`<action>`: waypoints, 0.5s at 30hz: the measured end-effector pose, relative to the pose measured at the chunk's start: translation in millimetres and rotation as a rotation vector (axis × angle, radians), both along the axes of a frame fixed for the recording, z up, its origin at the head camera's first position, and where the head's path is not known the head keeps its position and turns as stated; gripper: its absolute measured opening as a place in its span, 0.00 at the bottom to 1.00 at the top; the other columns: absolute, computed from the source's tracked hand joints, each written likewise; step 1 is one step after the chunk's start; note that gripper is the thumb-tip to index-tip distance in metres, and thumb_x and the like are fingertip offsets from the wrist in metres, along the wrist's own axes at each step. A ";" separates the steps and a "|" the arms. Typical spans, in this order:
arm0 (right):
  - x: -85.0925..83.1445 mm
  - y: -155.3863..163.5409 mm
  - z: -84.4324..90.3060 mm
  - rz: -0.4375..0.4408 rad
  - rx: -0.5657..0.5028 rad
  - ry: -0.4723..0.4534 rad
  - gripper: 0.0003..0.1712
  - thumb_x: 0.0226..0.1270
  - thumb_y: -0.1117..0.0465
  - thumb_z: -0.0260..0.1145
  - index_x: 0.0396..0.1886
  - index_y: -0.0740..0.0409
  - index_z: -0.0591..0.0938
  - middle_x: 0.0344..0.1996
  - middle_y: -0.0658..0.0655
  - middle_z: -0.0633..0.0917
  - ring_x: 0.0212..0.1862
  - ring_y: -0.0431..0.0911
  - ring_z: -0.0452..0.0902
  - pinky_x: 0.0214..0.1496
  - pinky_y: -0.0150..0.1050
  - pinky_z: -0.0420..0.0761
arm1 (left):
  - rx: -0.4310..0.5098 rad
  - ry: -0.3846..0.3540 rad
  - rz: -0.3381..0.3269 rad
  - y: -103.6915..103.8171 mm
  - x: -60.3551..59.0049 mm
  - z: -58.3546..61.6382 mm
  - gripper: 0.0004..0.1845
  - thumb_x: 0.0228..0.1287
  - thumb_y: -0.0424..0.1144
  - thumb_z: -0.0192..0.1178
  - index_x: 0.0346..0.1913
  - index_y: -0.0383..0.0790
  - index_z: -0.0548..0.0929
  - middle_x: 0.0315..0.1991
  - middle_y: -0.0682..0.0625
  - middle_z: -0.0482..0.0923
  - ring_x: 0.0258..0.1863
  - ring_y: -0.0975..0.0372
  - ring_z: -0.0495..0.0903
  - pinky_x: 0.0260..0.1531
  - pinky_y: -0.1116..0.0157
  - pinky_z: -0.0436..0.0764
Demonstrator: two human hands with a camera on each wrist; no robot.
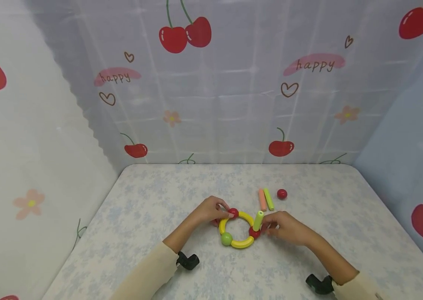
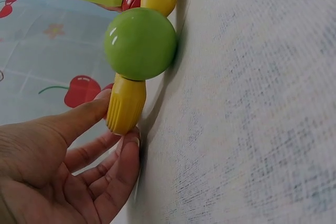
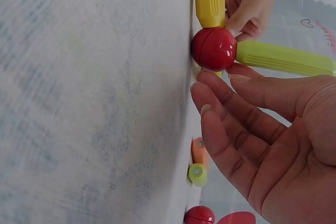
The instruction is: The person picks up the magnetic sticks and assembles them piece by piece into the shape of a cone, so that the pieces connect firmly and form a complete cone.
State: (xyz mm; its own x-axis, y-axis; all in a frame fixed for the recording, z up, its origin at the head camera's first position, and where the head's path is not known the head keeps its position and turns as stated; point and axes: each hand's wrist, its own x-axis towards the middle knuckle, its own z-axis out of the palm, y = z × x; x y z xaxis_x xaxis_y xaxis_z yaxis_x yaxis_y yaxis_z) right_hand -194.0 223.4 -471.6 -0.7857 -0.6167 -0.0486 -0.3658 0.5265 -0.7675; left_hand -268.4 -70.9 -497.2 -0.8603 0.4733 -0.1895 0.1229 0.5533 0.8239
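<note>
A toy ring of yellow curved rods (image 1: 242, 243) lies on the table, joined by balls. Its green ball (image 2: 140, 44) is at the near left, one red ball (image 1: 233, 213) at the far side and another red ball (image 3: 213, 49) at the right. From the right one a light-green straight stick (image 1: 258, 221) stands up. My left hand (image 1: 211, 209) pinches the ring's far left side between thumb and fingers. My right hand (image 1: 286, 227) is beside the right red ball, fingers loosely bent with nothing gripped; whether a fingertip touches the ball is unclear.
Behind the ring lie an orange stick (image 1: 262, 200), a light-green stick (image 1: 269, 199) and a loose red ball (image 1: 282, 194). Something red (image 1: 215, 222) shows partly under the left hand. A cherry-print curtain (image 1: 226, 104) hangs beyond the patterned table (image 1: 151, 191).
</note>
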 end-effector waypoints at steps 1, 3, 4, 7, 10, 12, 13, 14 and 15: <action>0.8 -0.2 0.0 0.002 -0.002 0.000 0.13 0.67 0.72 0.68 0.47 0.55 0.87 0.38 0.53 0.88 0.40 0.46 0.82 0.42 0.35 0.82 | -0.003 0.010 -0.003 0.7 -0.4 -0.5 0.11 0.61 0.45 0.74 0.41 0.43 0.88 0.23 0.48 0.80 0.14 0.61 0.77 0.19 0.66 0.82; 2.0 -0.6 0.1 0.005 -0.006 -0.003 0.13 0.67 0.73 0.67 0.47 0.56 0.87 0.38 0.53 0.88 0.39 0.46 0.83 0.41 0.34 0.82 | -0.003 0.030 -0.012 2.1 -1.3 -1.3 0.11 0.61 0.46 0.74 0.41 0.44 0.88 0.22 0.48 0.80 0.14 0.61 0.77 0.19 0.65 0.82; 2.5 -0.8 0.0 0.006 -0.009 -0.007 0.13 0.67 0.73 0.67 0.46 0.56 0.87 0.38 0.54 0.88 0.39 0.47 0.83 0.40 0.34 0.82 | -0.003 0.039 -0.016 2.7 -1.4 -1.5 0.11 0.61 0.46 0.74 0.42 0.44 0.88 0.21 0.49 0.79 0.14 0.61 0.77 0.19 0.65 0.82; 3.5 -1.7 -0.1 0.011 -0.025 -0.021 0.13 0.67 0.74 0.66 0.46 0.57 0.87 0.38 0.54 0.88 0.37 0.48 0.84 0.40 0.34 0.83 | -0.002 0.054 -0.018 4.1 -1.4 -2.0 0.11 0.62 0.46 0.74 0.42 0.44 0.88 0.20 0.49 0.79 0.14 0.61 0.76 0.18 0.65 0.81; 4.6 -2.8 -0.1 0.018 -0.043 -0.035 0.14 0.67 0.75 0.65 0.47 0.57 0.87 0.38 0.55 0.88 0.35 0.49 0.84 0.39 0.35 0.83 | -0.009 0.056 -0.011 4.7 -0.9 -1.6 0.11 0.62 0.47 0.74 0.42 0.45 0.89 0.21 0.49 0.79 0.14 0.61 0.75 0.17 0.65 0.79; 5.2 -3.4 0.0 0.021 -0.053 -0.044 0.15 0.67 0.75 0.65 0.48 0.58 0.87 0.38 0.56 0.88 0.34 0.49 0.84 0.39 0.34 0.83 | -0.014 0.057 -0.009 5.1 -0.3 -1.3 0.11 0.62 0.47 0.74 0.42 0.45 0.89 0.22 0.50 0.79 0.15 0.61 0.75 0.17 0.66 0.79; 5.5 -3.5 0.1 0.023 -0.054 -0.042 0.15 0.67 0.75 0.65 0.48 0.58 0.87 0.38 0.56 0.89 0.34 0.49 0.84 0.39 0.34 0.83 | -0.014 0.057 -0.009 5.3 0.0 -1.1 0.12 0.62 0.47 0.73 0.43 0.45 0.88 0.22 0.50 0.79 0.15 0.61 0.75 0.17 0.66 0.78; 5.6 -3.6 0.4 0.024 -0.055 -0.044 0.15 0.67 0.76 0.65 0.48 0.57 0.87 0.38 0.56 0.89 0.34 0.49 0.84 0.39 0.34 0.83 | -0.014 0.059 -0.010 5.2 0.4 -0.9 0.12 0.62 0.47 0.73 0.43 0.45 0.88 0.23 0.50 0.80 0.15 0.61 0.75 0.17 0.66 0.78; 5.7 -3.5 0.7 0.025 -0.051 -0.042 0.15 0.67 0.76 0.64 0.48 0.56 0.87 0.38 0.55 0.89 0.34 0.49 0.85 0.39 0.34 0.83 | -0.013 0.060 -0.009 5.0 0.9 -1.0 0.12 0.62 0.46 0.73 0.44 0.45 0.88 0.24 0.50 0.80 0.15 0.61 0.75 0.18 0.66 0.79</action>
State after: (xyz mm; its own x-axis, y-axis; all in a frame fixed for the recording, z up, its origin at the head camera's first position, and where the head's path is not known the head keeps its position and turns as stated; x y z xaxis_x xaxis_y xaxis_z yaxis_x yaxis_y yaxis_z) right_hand -188.3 219.9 -470.9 -0.7680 -0.6386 -0.0491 -0.3454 0.4774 -0.8079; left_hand -267.5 -66.0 -498.2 -0.8657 0.4792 -0.1445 0.1768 0.5628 0.8075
